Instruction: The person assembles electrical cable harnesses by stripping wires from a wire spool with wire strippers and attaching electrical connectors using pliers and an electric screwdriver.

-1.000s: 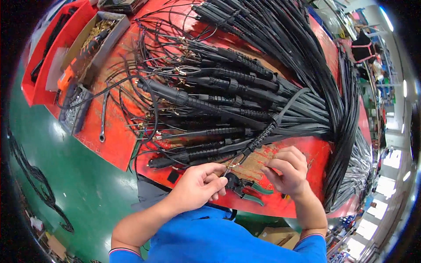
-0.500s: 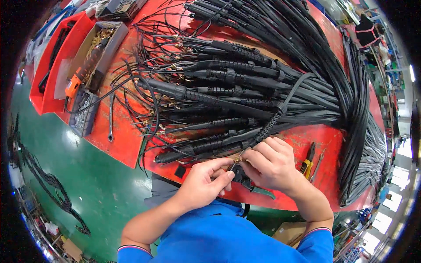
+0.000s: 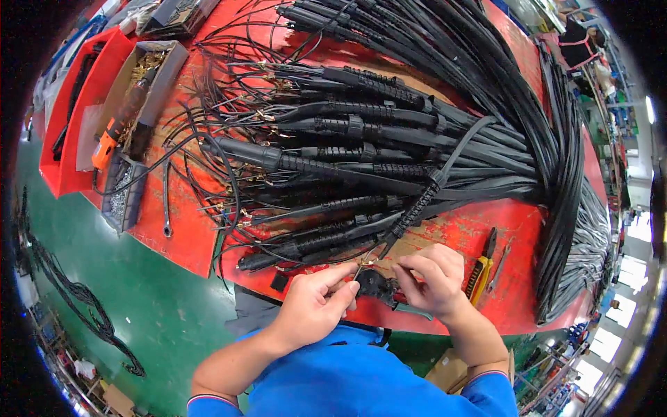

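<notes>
My left hand (image 3: 316, 302) pinches a thin wire between thumb and forefinger, with a small brass terminal (image 3: 366, 263) just past the fingertips. The wire runs to a black corrugated cable sleeve (image 3: 415, 208) lying slantwise over the table. To the right, my right hand (image 3: 436, 279) is away from the terminal, its fingers bent and a gap between thumb and forefinger; I see nothing in it. Between and below the hands lies a dark hand tool (image 3: 379, 283) with a green handle (image 3: 414, 311), partly behind the right hand.
Black cable bundles (image 3: 389, 125) cover much of the red table (image 3: 187, 240). At the left stand a red bin (image 3: 57, 156), a grey box of brass terminals (image 3: 167, 62) holding an orange-and-black tool (image 3: 104, 147), and a wrench (image 3: 166, 201). Yellow-handled pliers (image 3: 478, 278) lie at the right.
My right hand has let go of the wire end and moved right and down, its fingers parting. The left hand still pinches the wire, slightly farther left. The view has shifted a little.
</notes>
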`<state>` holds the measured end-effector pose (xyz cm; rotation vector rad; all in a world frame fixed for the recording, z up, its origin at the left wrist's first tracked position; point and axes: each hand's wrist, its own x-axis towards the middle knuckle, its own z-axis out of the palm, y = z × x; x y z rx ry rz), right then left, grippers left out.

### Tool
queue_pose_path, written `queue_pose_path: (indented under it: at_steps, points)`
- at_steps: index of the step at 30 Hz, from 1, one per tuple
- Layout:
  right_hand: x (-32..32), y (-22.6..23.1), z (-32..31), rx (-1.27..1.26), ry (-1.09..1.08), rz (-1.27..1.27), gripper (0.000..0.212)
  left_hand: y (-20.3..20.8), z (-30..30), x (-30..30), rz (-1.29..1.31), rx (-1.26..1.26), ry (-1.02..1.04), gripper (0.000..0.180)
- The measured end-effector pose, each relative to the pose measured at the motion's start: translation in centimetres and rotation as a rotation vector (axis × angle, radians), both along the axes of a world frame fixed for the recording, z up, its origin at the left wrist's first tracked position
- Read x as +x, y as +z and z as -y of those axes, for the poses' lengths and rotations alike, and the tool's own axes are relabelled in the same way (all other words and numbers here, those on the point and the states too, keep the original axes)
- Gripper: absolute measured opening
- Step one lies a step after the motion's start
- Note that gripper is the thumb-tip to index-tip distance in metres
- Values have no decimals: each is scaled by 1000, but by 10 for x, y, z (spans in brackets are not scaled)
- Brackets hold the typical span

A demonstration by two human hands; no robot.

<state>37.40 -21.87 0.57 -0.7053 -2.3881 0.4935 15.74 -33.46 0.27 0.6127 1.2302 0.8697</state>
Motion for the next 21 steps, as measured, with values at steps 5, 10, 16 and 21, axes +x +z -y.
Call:
queue_pose_path:
  at_steps: [5, 10, 16, 21]
  points:
    - [7, -7, 9, -118, -106, -29, 24, 2, -2, 0, -115, 91, -41, 41]
    - [8, -14, 14, -181, -76, -53, 23, 2, -5, -3, -192, 138, -87, 38]
    - [7, -20, 18, -242, -66, -10, 23, -1, -3, -4, -203, 141, -78, 36]
    - [6, -22, 20, -271, -51, 0, 24, -5, -2, -2, -270, 217, -63, 35]
